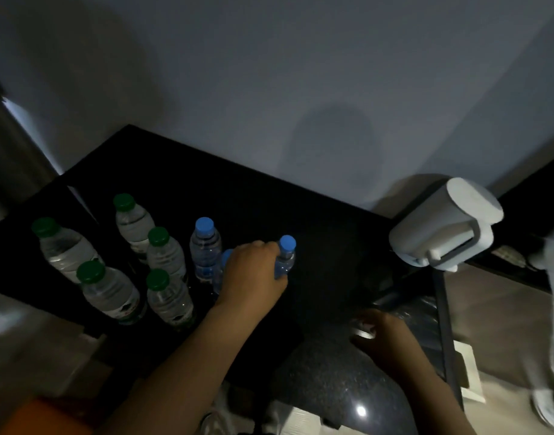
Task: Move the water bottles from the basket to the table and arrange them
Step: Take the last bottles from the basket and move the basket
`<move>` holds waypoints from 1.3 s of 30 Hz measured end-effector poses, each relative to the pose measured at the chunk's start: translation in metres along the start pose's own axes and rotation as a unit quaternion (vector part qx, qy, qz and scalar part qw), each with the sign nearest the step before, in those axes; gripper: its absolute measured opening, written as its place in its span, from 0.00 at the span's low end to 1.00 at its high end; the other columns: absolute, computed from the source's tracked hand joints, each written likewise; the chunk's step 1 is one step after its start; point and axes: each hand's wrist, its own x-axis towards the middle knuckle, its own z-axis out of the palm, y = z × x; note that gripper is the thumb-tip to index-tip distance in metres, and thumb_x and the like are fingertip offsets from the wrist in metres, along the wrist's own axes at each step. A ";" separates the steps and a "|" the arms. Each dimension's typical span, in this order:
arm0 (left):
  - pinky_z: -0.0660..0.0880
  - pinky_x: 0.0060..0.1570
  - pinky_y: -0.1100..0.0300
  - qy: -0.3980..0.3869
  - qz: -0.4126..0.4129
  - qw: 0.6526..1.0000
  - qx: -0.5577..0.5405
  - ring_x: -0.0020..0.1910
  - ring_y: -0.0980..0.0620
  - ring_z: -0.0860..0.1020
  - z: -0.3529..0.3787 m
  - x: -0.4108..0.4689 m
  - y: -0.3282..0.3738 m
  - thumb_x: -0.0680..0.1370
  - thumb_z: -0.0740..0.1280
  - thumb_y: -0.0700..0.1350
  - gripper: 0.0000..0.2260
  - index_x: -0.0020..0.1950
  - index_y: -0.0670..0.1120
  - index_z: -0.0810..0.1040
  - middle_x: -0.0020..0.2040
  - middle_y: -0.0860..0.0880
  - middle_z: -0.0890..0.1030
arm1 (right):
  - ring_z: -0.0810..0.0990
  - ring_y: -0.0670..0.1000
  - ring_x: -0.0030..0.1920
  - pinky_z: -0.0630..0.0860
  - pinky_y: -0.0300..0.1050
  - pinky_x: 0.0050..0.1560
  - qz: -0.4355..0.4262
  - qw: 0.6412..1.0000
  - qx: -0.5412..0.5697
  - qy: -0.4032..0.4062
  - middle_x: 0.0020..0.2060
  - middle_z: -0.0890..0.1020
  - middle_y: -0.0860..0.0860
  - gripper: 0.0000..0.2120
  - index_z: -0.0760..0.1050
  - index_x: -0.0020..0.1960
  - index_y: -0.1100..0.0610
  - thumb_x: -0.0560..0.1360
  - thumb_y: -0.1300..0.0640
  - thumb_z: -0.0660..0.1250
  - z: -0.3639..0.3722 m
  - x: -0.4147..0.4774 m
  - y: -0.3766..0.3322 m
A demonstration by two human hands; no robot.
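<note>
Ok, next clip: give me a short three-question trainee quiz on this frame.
1. How many green-capped bottles stand on the table?
2. True or false: the left hand grips a blue-capped bottle.
3. Where is the white jug? A) left of the bottles B) right of the bottles C) between the bottles
Key: 1) five; 2) true; 3) B

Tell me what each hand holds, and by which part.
The left hand grips a blue-capped bottle around its upper body, below the cap. The right hand is in the basket; its hold cannot be told.
</note>
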 end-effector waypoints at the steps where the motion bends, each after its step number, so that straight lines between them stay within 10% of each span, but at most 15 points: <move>1: 0.73 0.59 0.55 -0.006 0.009 1.000 -0.004 0.58 0.51 0.74 0.003 -0.002 0.006 0.74 0.69 0.48 0.15 0.60 0.49 0.73 0.58 0.50 0.76 | 0.72 0.36 0.39 0.67 0.27 0.35 0.005 1.000 0.005 0.006 0.50 0.80 0.45 0.15 0.75 0.58 0.49 0.72 0.52 0.72 -0.001 -0.005 0.005; 8: 0.72 0.47 0.64 -0.106 0.089 0.990 -0.012 0.51 0.57 0.75 0.032 -0.021 0.044 0.73 0.71 0.50 0.17 0.60 0.53 0.72 0.56 0.53 0.75 | 0.73 0.40 0.48 0.66 0.26 0.40 0.047 0.998 0.024 0.046 0.57 0.80 0.48 0.20 0.74 0.62 0.49 0.72 0.52 0.72 -0.010 -0.041 0.042; 39: 0.76 0.52 0.60 -0.328 0.434 0.837 0.059 0.54 0.52 0.78 0.259 -0.221 0.430 0.74 0.68 0.52 0.17 0.61 0.49 0.76 0.56 0.52 0.80 | 0.74 0.47 0.63 0.72 0.40 0.58 0.397 0.891 0.154 0.159 0.63 0.76 0.46 0.22 0.71 0.67 0.49 0.73 0.50 0.67 -0.029 -0.352 0.356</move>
